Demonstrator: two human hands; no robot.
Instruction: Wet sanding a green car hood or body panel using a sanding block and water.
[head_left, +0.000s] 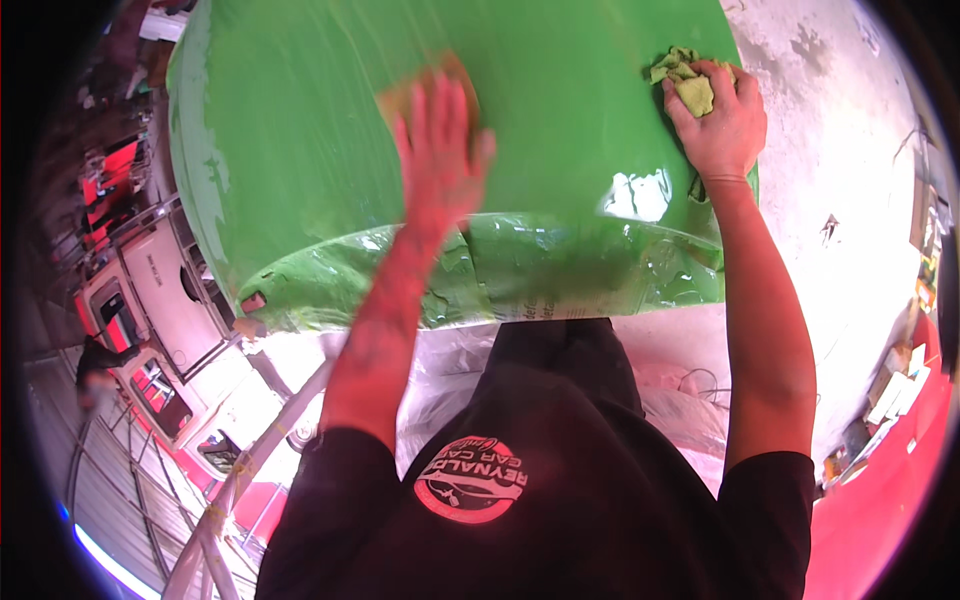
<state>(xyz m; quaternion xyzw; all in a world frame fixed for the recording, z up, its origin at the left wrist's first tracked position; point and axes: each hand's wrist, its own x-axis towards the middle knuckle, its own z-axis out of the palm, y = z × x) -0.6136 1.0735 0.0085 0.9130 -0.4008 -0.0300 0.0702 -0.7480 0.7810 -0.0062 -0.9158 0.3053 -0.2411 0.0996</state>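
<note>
A large, curved green panel (570,110) lies in front of me, wet and streaked with pale runs. My left hand (440,150) rests flat on it, fingers stretched out and slightly blurred. Under those fingers is an orange-brown sheet of sandpaper (397,99), mostly covered by the hand. At the panel's right edge my right hand (725,130) is closed around a crumpled yellow-green cloth (692,88). Part of that cloth is hidden by the palm and fingers.
Clear plastic film and paper (570,250) cover the panel's near side. A taped metal stand (215,515) rises at lower left. Beyond it is a white and red vehicle (165,290). Pale concrete floor (830,130) lies right, with a red surface (890,480) at lower right.
</note>
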